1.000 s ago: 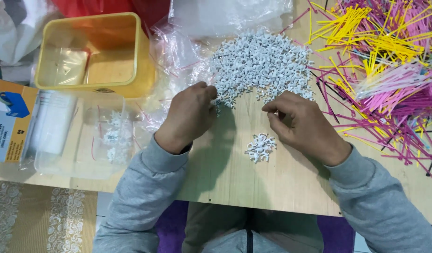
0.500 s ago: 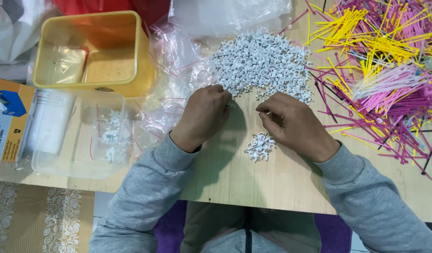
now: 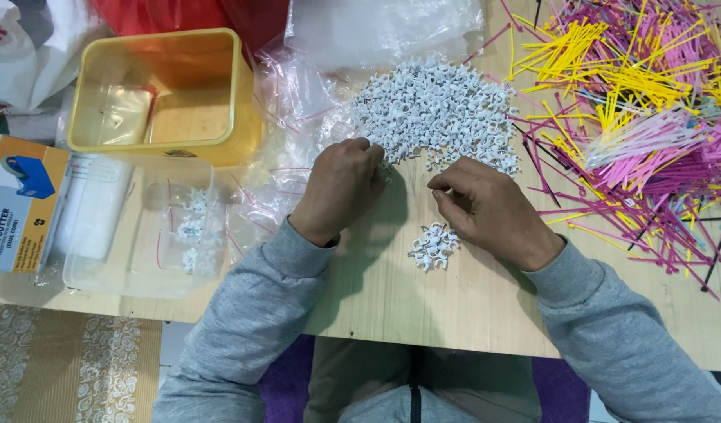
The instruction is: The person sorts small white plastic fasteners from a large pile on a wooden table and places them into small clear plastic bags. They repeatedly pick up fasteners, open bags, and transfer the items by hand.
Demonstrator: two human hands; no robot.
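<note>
- Left hand [image 3: 341, 188] now pushed up to the near left edge of the big heap of small white plastic cable clips [image 3: 435, 113], fingertips curled in among the clips; a second ago lying a touch lower and further left on the pale wooden surface [image 3: 392, 298].
- Left grip: bent and closed over the heap's edge, but whether any clip sits inside cannot be told — fingers hide it.
- Right hand [image 3: 493, 211] drawn in toward the left hand over the last second, thumb and forefinger pinched together just near of the heap; looks like something tiny caught between them, too small to confirm.
- Gap between the two hands narrower than before, both now meeting at the heap's near edge.
- Small separate cluster of white clips [image 3: 433, 247] lying on the surface just near of the right hand, apart from the heap, about the same size as a second ago — so no fresh clips dropped there in this stretch.
- Off to the right, tangled pile of pink, yellow and white cable ties [image 3: 627, 117], untouched.
- Far left, yellow plastic tub [image 3: 161, 86]; near of it, clear plastic container [image 3: 141, 227] with a few white bits inside; crumpled clear bags [image 3: 286, 157] between them and the left hand.
</note>
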